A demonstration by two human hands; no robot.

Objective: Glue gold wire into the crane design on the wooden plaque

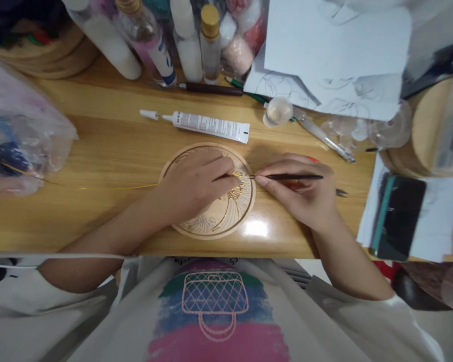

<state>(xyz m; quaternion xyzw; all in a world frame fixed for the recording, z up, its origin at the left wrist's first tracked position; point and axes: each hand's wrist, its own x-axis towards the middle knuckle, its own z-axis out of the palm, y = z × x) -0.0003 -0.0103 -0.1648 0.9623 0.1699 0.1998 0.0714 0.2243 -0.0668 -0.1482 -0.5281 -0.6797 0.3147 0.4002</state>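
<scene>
A round wooden plate lies on the table, with a drawn wave-like pattern partly outlined in gold wire. My left hand rests over the plate, its fingers pinched at the gold pattern. A loose length of gold wire runs from under this hand off to the left. At the plate's right rim my right hand grips a slim dark tool, its thin metal tip pointing at the gold pattern. Red-handled scissors show behind the right hand; whether it holds them too I cannot tell.
Beyond the plate lies a glue tube, its cap off. Bottles line the back. Drawn sheets, a pen and a small tub are back right. A phone sits right, a plastic bag left.
</scene>
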